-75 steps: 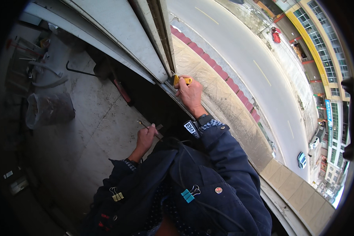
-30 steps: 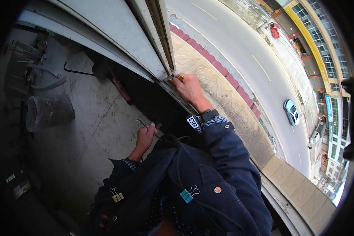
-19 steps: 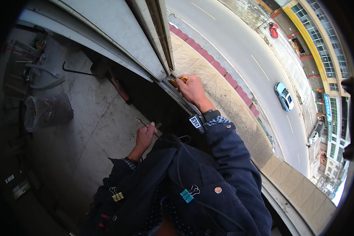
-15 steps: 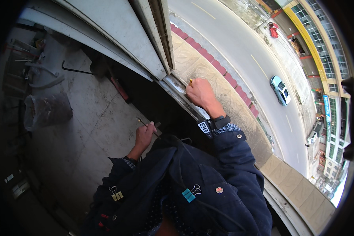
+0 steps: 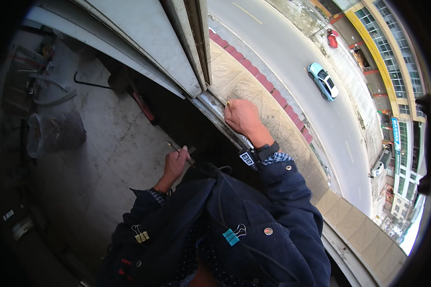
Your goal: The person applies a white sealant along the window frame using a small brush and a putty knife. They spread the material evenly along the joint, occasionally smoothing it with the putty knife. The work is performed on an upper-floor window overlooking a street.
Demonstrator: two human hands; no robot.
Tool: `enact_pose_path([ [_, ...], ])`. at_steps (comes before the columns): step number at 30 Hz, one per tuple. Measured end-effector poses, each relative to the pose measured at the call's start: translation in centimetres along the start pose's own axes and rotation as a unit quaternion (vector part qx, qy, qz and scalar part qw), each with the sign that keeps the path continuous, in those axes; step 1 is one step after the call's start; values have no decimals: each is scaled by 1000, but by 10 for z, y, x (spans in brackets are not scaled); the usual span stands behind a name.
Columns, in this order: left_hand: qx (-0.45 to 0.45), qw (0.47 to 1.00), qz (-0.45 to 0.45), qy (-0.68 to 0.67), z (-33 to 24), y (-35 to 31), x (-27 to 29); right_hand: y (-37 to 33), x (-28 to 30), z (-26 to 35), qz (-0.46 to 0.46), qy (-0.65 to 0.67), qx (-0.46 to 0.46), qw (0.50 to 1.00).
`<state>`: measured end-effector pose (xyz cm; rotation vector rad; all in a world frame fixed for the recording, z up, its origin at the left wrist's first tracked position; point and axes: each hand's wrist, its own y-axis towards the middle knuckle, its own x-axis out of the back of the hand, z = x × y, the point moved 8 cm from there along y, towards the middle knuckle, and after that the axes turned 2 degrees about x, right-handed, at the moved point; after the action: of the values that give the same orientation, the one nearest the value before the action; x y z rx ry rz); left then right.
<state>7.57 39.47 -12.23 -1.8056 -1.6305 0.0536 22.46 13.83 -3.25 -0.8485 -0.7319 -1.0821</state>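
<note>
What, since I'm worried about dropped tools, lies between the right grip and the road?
In the head view, outward from the right grip, lie the tan ledge, a red band and a grey strip, then the road.

Right hand [image 5: 244, 117] fisted far forward, left hand [image 5: 175, 162] curled nearer.

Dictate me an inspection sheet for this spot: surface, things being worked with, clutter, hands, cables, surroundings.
Surface: window track, whitish patches and grime; beige ledge alongside.
Job's things: thin stick-like tool; small yellow object, mostly hidden.
Clutter: translucent plastic bag, bent dark rod and reddish bar, on the indoor side.
Hands: left hand, fingers closed around the stick-like tool; right hand, fingers curled around the yellow object, at the track; contact with it unclear.
Cables: dark cord down the jacket front.
Surroundings: road outside, with a light-blue car.
</note>
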Motion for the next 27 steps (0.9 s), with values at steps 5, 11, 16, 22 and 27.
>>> enact_pose_path([
  [5, -3, 1000, 1, 12, 3, 1, -3, -15, 33, -2, -63, 75, 2, 995],
  [11, -41, 999, -2, 19, -1, 6, -7, -1, 21, 22, -168, 167, 108, 965],
  [16, -43, 999, -17, 1, 5, 6, -5, -22, -2, -2, 26, -3, 11, 1000],
  [22, -11, 1000, 4, -12, 12, 8, -8, -5, 22, 18, -174, 225, 87, 955],
  [27, -9, 1000, 10, 11, 9, 11, -6, 16, -1, 14, -162, 173, 22, 971],
])
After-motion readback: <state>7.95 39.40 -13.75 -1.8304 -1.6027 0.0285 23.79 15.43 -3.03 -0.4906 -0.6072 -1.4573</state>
